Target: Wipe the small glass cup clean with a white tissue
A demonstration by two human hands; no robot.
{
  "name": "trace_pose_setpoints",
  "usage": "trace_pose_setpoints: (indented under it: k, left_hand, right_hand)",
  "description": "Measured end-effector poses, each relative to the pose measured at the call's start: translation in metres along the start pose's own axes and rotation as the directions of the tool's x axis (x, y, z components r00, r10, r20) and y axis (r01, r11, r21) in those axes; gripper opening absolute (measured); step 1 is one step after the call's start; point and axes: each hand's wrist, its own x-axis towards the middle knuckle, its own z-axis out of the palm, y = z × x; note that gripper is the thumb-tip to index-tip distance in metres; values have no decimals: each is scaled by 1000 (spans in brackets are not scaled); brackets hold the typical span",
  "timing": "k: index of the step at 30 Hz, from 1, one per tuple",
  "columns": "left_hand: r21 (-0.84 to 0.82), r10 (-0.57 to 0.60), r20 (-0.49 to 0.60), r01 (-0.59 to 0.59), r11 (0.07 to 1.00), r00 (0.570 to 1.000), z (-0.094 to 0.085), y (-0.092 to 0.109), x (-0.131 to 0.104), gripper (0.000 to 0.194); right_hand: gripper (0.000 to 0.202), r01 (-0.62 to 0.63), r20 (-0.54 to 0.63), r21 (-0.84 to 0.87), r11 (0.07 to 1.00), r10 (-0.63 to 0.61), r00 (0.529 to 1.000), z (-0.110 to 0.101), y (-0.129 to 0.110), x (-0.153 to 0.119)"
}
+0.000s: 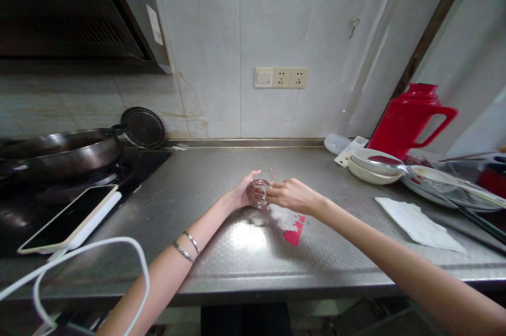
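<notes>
A small clear glass cup (258, 193) stands over the metal counter, tilted or upright I cannot tell. My left hand (239, 192) is wrapped round its left side, thumb pointing up and away. From the right, my right hand (290, 194) reaches to the cup's rim with its fingers pinched together; anything between them is too small or hidden to make out. Just below the right hand lies a red and white packet or sheet (291, 225), its white part looking like scattered grains. Two silver bracelets (186, 247) circle my left forearm.
On the left are a pan (63, 154) on the stove, a round dark lid (143, 128), and a phone on a white power bank (73, 217) with a looping cable (118, 240). Right: stacked bowls (373, 170), a white napkin (419, 224), plates with utensils, and a red thermos (409, 120).
</notes>
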Motion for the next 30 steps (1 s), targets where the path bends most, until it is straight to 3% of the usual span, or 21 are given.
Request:
trace_pose_setpoints:
  k: [3, 7, 12, 16, 18, 21, 25, 27, 30]
  left_hand:
    - [-5, 94, -104, -95, 995, 990, 8, -5, 3, 29]
    - [-56, 257, -197, -273, 960, 946, 17, -7, 6, 23]
    - [-150, 385, -298, -441, 885, 873, 24, -9, 4, 23]
    - [-170, 429, -333, -501, 848, 839, 31, -13, 2, 25]
    - [-172, 431, -342, -507, 845, 835, 33, -14, 1, 25]
    - [-187, 406, -294, -468, 864, 865, 29, -9, 1, 23]
    - [-132, 374, -148, -393, 910, 916, 13, 2, -2, 27]
    - [-85, 265, -87, -273, 958, 960, 6, 5, -3, 33]
    - [-30, 70, -5, -70, 997, 998, 3, 2, -3, 38]
  right_hand:
    - [22, -19, -5, -26, 999, 19, 1000, 6, 4, 2]
    - [20, -196, -23, 41, 980, 197, 980, 17, -2, 5]
    - [21, -485, -26, 239, 841, 505, 863, 19, -36, 22]
    - [26, -594, -2, 337, 730, 632, 775, 20, -57, 32]
    - [29, -615, 7, 351, 706, 655, 755, 22, -57, 31]
    - [29, -591, 9, 322, 739, 622, 783, 24, -45, 22]
    - [28, -433, 59, 197, 879, 430, 901, 18, -24, 7]
    - [28, -290, 72, 116, 950, 283, 957, 13, -16, 2]
    - [28, -128, 46, 34, 991, 127, 991, 8, -9, 2]
